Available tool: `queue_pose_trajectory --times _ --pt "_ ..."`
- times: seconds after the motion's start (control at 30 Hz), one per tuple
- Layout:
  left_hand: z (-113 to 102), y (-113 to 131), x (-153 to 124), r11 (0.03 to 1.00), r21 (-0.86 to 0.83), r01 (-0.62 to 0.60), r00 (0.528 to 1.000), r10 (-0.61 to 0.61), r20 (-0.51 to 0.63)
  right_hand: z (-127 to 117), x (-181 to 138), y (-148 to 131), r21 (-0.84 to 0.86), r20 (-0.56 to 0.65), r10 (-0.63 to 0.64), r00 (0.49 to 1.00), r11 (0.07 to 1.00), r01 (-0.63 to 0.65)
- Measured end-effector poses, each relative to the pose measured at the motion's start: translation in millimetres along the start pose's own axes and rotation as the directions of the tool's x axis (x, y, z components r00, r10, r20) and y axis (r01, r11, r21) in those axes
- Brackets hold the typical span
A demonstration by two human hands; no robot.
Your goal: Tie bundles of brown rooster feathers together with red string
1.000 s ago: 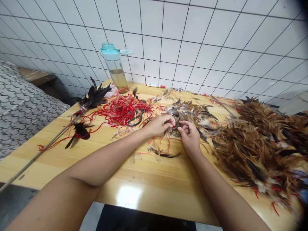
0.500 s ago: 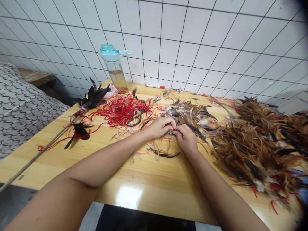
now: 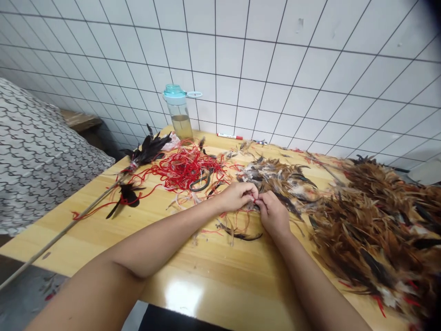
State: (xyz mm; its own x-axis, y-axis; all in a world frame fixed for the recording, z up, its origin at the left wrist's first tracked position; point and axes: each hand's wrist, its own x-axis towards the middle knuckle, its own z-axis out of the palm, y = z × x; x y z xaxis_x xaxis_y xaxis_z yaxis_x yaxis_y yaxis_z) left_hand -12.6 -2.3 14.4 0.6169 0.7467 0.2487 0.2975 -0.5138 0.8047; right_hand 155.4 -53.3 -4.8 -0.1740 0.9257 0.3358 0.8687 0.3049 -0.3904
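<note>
My left hand (image 3: 239, 195) and my right hand (image 3: 274, 212) meet over the wooden table, their fingertips closed in a pinch. Greyish feathers (image 3: 251, 205) show just under my left fingers, mostly hidden by them. A bit of red string (image 3: 255, 199) shows between the two sets of fingertips; its ends are hard to follow. Just behind my hands lies a loose pile of brown and grey feathers (image 3: 275, 177). Nearer to me on the tabletop is a thin dark feather (image 3: 243, 236). Black-handled scissors (image 3: 201, 184) lie partly under a tangle of red string (image 3: 188, 166).
Large brown feather bunches (image 3: 379, 234) cover the right side. On the left, a long stick (image 3: 65, 230) with black feathers (image 3: 148, 149) tied at its end crosses the table edge. A water bottle (image 3: 181, 122) and a red-capped marker (image 3: 229, 136) stand and lie near the tiled wall.
The whole view has shifted, so table and things appear lower and a little farther right. Both hands keep their pinch close together, with little visible change.
</note>
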Motion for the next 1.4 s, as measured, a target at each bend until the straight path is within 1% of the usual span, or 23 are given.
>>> queue_pose_trajectory --times 0.17,0.33,0.43,0.63,0.8,0.93,1.03,1.17,1.3,1.4 --pt "-1.2 -2.1 0.5 1.0 -0.018 0.003 1.0 -0.004 -0.019 -2.2 0.6 -0.2 -0.047 0.05 -0.021 0.999 0.999 0.023" --pt "-1.4 -7.7 1.2 0.998 -0.053 0.041 0.999 -0.042 -0.014 -5.8 0.9 -1.0 -0.093 0.12 -0.013 0.993 0.995 0.024" --pt "-1.6 -9.8 1.2 0.998 -0.039 0.05 0.999 -0.05 -0.007 -7.2 1.5 -0.3 -0.136 0.155 -0.022 0.988 0.99 0.044" --pt "-4.8 -10.8 1.4 0.997 0.01 0.07 0.997 -0.071 0.019 -10.7 3.0 2.4 -0.245 0.196 -0.078 0.977 0.961 0.125" --pt "-11.7 -11.5 2.0 0.996 0.029 0.088 0.996 -0.088 0.015 -15.6 4.3 5.2 -0.365 0.223 -0.06 0.973 0.92 0.141" --pt "-14.1 -10.3 1.5 0.996 0.008 0.093 0.994 -0.093 0.059 -18.1 4.5 8.5 -0.363 0.227 -0.08 0.971 0.918 0.16" --pt "-12.4 -9.5 1.3 0.992 -0.06 0.107 0.991 -0.101 0.09 -19.3 4.3 9.8 -0.337 0.213 -0.101 0.972 0.926 0.17" --pt "-7.6 -10.6 1.9 0.969 -0.208 0.136 0.987 -0.114 0.116 -19.9 3.8 9.7 -0.311 0.194 -0.137 0.971 0.93 0.193" --pt "-3.0 -11.4 2.1 0.914 -0.373 0.163 0.985 -0.128 0.117 -20.4 3.4 7.5 -0.257 0.196 -0.135 0.971 0.949 0.184" --pt "-1.1 -10.1 1.6 0.872 -0.451 0.191 0.981 -0.149 0.127 -21.9 3.1 4.6 -0.188 0.217 -0.152 0.964 0.963 0.194"
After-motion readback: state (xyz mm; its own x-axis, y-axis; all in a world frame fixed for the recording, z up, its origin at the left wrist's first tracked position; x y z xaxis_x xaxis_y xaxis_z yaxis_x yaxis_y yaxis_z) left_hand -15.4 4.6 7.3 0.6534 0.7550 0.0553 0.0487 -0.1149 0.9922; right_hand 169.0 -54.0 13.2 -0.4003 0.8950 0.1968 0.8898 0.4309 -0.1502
